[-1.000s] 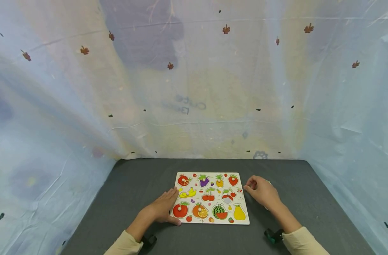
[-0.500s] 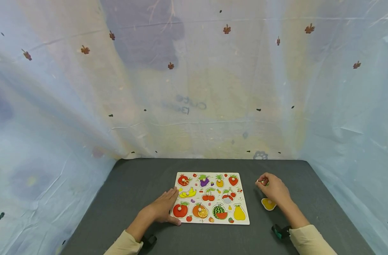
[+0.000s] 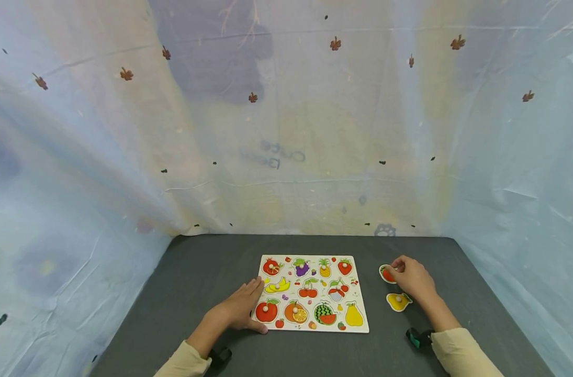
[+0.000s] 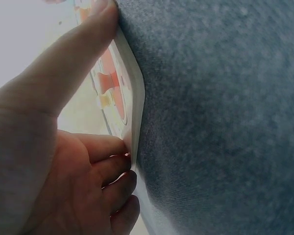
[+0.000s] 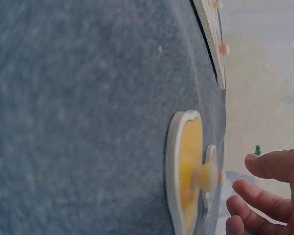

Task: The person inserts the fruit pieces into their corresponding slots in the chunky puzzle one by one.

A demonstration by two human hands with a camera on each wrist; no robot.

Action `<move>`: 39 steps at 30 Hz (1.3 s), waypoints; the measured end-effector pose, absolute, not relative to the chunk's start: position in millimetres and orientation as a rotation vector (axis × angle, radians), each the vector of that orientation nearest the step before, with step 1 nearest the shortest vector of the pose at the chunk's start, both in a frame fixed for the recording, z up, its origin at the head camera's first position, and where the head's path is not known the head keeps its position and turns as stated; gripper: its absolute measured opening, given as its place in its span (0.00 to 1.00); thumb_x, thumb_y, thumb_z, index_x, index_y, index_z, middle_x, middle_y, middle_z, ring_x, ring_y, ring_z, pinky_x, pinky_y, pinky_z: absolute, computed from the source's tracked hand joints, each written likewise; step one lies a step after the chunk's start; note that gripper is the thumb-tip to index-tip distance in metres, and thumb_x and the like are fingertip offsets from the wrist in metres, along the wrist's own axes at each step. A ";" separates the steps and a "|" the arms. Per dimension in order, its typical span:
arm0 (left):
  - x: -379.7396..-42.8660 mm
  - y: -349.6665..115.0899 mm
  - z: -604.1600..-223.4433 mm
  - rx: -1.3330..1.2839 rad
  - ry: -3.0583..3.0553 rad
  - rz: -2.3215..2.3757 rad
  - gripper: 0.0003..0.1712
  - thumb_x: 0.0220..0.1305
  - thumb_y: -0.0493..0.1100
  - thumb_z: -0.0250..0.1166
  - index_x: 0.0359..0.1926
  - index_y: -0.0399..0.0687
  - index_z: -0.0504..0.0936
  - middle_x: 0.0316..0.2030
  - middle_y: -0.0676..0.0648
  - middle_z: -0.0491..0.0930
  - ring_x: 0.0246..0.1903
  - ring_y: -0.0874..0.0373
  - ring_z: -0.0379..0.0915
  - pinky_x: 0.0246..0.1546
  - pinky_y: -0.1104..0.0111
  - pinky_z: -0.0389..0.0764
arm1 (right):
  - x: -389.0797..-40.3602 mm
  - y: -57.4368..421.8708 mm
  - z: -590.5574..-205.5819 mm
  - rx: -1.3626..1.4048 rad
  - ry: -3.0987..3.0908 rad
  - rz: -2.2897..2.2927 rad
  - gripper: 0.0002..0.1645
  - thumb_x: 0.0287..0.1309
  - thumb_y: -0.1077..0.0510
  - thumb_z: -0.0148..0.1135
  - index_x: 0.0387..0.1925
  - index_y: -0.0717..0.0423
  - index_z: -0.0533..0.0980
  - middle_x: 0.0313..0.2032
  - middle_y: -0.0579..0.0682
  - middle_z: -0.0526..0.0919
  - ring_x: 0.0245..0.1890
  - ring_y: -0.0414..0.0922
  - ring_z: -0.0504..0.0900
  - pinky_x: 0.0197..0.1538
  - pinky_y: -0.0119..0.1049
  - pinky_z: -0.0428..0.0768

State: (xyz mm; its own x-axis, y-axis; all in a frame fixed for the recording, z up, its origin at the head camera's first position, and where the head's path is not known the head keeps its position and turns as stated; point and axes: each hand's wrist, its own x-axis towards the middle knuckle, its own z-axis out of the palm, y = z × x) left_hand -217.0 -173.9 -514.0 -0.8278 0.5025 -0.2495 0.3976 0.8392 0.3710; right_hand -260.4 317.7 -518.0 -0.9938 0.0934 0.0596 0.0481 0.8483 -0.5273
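Note:
A white wooden fruit puzzle board [image 3: 320, 296] lies flat on the dark table. My left hand [image 3: 243, 306] rests against its near left corner, thumb at the front edge and straight fingers along the left edge. To the right of the board, a watermelon puzzle piece [image 3: 387, 274] lies on the table, partly covered by my right hand [image 3: 412, 278]. In the right wrist view, the thumb and fingers are apart and clear of the red knob [image 5: 222, 177]. Closer to me is a yellow pear puzzle piece [image 3: 397, 302], its round knob [image 5: 206, 176] pointing up.
Several knobbed fruit pieces, such as the apple [image 3: 266, 311] and the grapes [image 3: 301, 268], sit in the board. Its pear spot [image 3: 354, 314] and watermelon spot [image 3: 324, 313] show printed pictures without knobs. A patterned curtain [image 3: 291, 131] hangs behind and beside the dark table [image 3: 211, 262].
My right hand has carried the watermelon piece rightwards from beside the board, set it down and let go. The pear piece has come into view from under that hand. My left hand stays put.

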 end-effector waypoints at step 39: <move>-217.6 -172.5 -514.5 0.660 2.685 0.415 0.72 0.54 0.63 0.84 0.82 0.28 0.54 0.83 0.32 0.51 0.84 0.37 0.46 0.83 0.47 0.51 | -270.5 320.8 -524.7 -0.180 -3.002 0.818 0.13 0.70 0.52 0.70 0.40 0.58 0.80 0.32 0.52 0.79 0.29 0.49 0.76 0.31 0.46 0.74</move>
